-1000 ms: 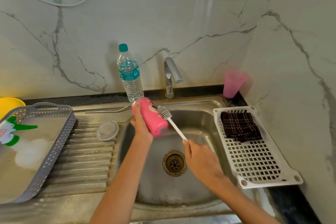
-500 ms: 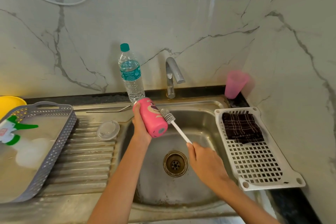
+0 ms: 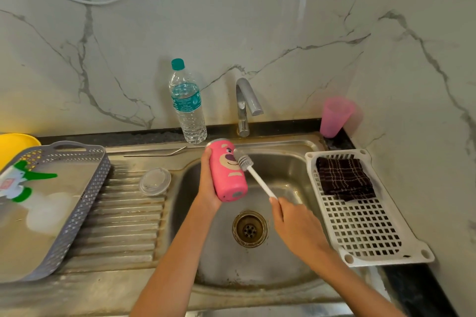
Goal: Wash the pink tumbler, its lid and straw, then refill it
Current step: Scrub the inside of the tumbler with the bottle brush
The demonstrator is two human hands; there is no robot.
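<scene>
While L hand (image 3: 206,185) grips the pink tumbler (image 3: 228,175), R hand (image 3: 296,226) clasps a brush (image 3: 256,179), bristles on its side; lid (image 3: 155,181) & straw (image 3: 154,154) lie left of the hands.

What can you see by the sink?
pink tumbler: 1, pink with bear face, over the sink
brush: 1, white and grey, against the tumbler
lid: 1, clear, on the drainboard
straw: 1, silver, behind the drainboard
water bottle: 1, clear with teal cap, behind the sink
tap: 1, silver, behind the sink
cup: 1, pink, back right corner
rack: 1, white, right of sink
cloth: 1, dark checked, on the rack
tray: 1, grey, far left
spray bottle: 1, green and white, in tray
left hand: 1, holds the tumbler
right hand: 1, holds the brush handle
</scene>
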